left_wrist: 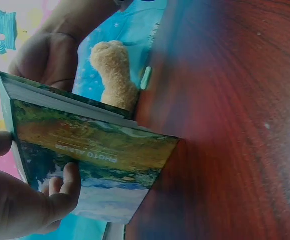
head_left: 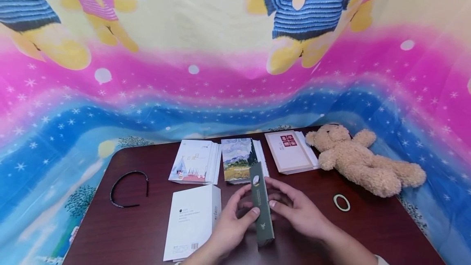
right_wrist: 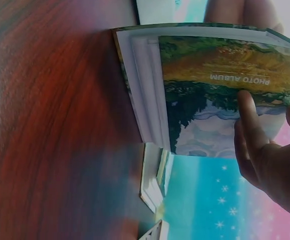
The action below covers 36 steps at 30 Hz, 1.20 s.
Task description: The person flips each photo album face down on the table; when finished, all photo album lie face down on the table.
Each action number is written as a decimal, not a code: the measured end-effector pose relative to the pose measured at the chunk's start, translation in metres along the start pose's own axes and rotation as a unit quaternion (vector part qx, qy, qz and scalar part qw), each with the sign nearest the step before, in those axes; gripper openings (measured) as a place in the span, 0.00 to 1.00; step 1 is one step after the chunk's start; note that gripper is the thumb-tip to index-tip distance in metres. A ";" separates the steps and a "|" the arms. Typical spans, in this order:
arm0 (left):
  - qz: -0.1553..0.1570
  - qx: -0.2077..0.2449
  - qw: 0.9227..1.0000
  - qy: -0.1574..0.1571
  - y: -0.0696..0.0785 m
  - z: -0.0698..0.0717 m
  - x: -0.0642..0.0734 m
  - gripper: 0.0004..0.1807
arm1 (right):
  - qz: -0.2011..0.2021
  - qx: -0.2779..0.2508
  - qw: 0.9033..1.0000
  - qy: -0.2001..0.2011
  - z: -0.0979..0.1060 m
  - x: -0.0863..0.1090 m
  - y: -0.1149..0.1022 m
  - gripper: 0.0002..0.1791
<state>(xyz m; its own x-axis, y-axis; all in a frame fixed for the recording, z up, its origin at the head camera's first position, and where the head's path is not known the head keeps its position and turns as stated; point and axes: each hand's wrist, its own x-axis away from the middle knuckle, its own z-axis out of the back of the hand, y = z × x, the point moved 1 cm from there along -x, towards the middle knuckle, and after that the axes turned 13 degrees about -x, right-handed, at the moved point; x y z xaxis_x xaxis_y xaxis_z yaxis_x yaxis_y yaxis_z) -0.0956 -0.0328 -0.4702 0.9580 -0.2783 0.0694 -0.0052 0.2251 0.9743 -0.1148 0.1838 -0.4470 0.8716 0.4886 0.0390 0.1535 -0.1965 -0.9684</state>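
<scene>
Held upright between both hands is a photo album (head_left: 262,207), its dark green spine turned towards me. Both wrist views show painted landscape covers on the photo album (left_wrist: 95,155), lettered "PHOTO ALBUM". My left hand (head_left: 232,220) grips one side, thumb on the spine and fingers against the cover. On the other side my right hand (head_left: 299,212) holds the cover with its fingers, thumb near the spine edge. In the right wrist view, white inner pages of the photo album (right_wrist: 152,95) show between slightly parted covers. Whether its lower edge touches the table is unclear.
Left of my hands stands a white album (head_left: 191,220). Behind are a white album (head_left: 195,158), a landscape-covered album (head_left: 237,154) and a pale album with red squares (head_left: 288,150). A black headband (head_left: 121,181) lies left; a pale ring (head_left: 342,202) and teddy bear (head_left: 357,158) lie right.
</scene>
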 end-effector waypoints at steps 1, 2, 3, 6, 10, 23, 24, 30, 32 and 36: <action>-0.001 0.004 1.000 -0.002 -0.001 -0.001 0.000 0.34 | 0.001 -0.004 1.000 0.001 0.001 0.001 -0.001 0.34; 0.000 0.009 1.000 -0.005 -0.001 -0.003 0.000 0.34 | 0.003 -0.006 1.000 0.001 0.002 0.001 -0.002 0.34; 0.001 0.014 1.000 -0.007 -0.002 -0.004 0.000 0.34 | 0.003 -0.009 1.000 0.002 0.002 0.002 -0.002 0.34; 0.013 0.028 0.999 -0.012 -0.005 -0.008 0.000 0.34 | 0.001 0.005 1.000 0.014 0.005 0.003 -0.004 0.34; 0.030 0.029 0.999 -0.015 -0.010 -0.012 0.000 0.33 | 0.007 0.048 0.998 0.031 0.007 0.005 -0.003 0.36; 0.052 0.008 0.998 -0.032 -0.018 -0.018 0.002 0.33 | 0.023 0.047 0.998 0.038 0.016 0.010 -0.005 0.36; 0.051 0.004 0.998 -0.033 -0.019 -0.018 0.002 0.34 | 0.023 0.045 0.998 0.039 0.016 0.010 -0.005 0.36; 0.045 -0.025 0.998 -0.037 -0.024 -0.021 0.002 0.36 | 0.003 0.030 0.998 0.058 0.022 0.014 -0.003 0.36; 0.042 -0.038 0.998 -0.038 -0.025 -0.021 0.003 0.36 | -0.004 0.027 0.998 0.061 0.024 0.015 -0.003 0.36; 0.031 -0.062 0.997 -0.045 -0.026 -0.021 0.004 0.35 | -0.019 0.022 0.997 0.069 0.029 0.016 -0.002 0.37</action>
<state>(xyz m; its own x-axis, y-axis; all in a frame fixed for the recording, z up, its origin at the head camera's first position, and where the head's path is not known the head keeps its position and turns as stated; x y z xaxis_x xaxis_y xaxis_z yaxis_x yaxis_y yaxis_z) -0.0852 -0.0200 -0.4999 0.9272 -0.3420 0.1524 -0.0218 0.3571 0.9338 -0.1143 0.2163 -0.4515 0.9220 0.3721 0.1071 0.1702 -0.1411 -0.9753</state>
